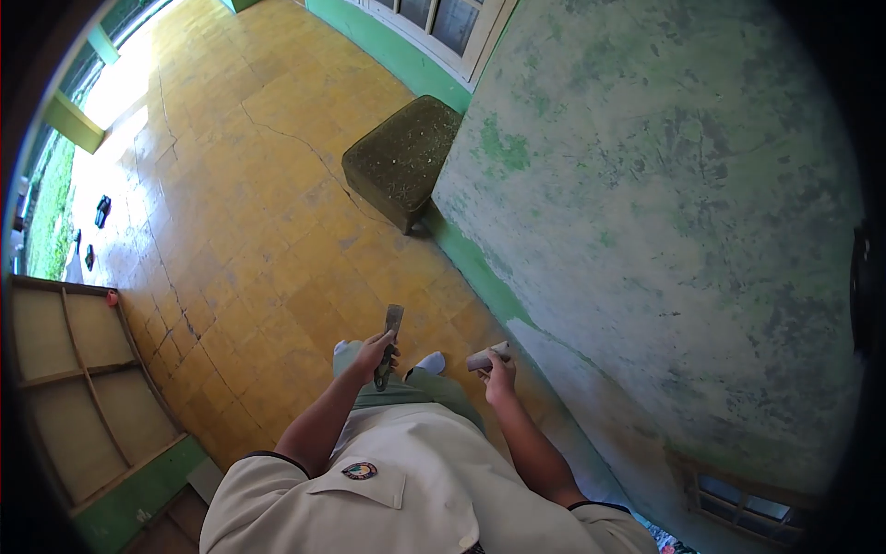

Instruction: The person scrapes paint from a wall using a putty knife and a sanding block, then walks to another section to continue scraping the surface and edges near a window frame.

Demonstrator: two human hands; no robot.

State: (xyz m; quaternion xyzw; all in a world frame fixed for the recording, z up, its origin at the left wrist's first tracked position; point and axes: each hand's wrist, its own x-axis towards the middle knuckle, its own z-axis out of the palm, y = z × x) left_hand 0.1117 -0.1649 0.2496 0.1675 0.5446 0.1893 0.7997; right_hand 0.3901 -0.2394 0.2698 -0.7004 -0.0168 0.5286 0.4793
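My left hand (pixel 373 355) is closed around the dark greenish handle of a flat-bladed scraper (pixel 394 319), its blade pointing up and away from me. In my right hand (pixel 500 377) is a small grey-brown block-like piece (pixel 482 359), gripped between fingers and thumb; what it is made of I cannot make out. Both hands are in front of my body, above the floor, and apart from each other. The right one is nearer to the wall (pixel 646 249), where green paint shows in patches among worn grey-white areas. Neither hand touches the wall.
A dark stool (pixel 406 152) with pale flecks on top stands against the wall. A wooden-framed panel (pixel 88 369) is at left. Cracked yellow tiles (pixel 258 268) cover the floor. Footwear (pixel 102 211) lies near the bright grass edge; a window (pixel 452 28) is at the top.
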